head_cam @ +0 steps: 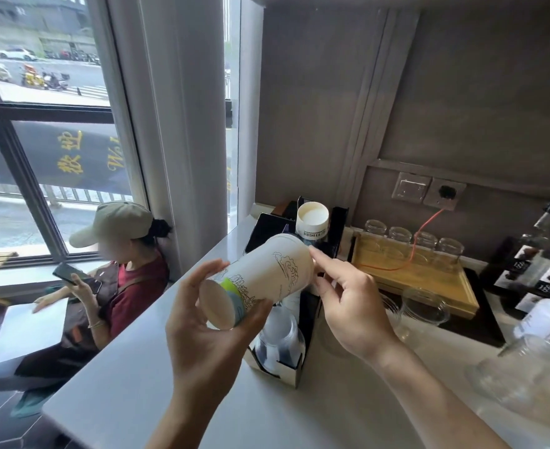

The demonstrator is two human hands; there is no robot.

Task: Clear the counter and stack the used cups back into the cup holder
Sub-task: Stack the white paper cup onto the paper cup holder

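place: café drinks counter | evidence: cup holder (303, 332); glass jars (413, 244) on wooden tray (429, 280); street-front window (40, 92)

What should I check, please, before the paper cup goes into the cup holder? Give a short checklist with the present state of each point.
1. Grip: left hand wraps the base of the white printed paper cup. Ok.
2. Right hand: fingers touch the cup's rim end, steadying it. Ok.
3. Orientation: the cup lies tilted sideways, not yet lined up with the stack. Not ok.
4. Cup empty: its inside faces away. Cannot tell.
5. Target: black cardboard cup holder on the white counter already carries a white paper cup stack. Ok.
6. Nearby clear plastic cups stand apart from the path. Ok.
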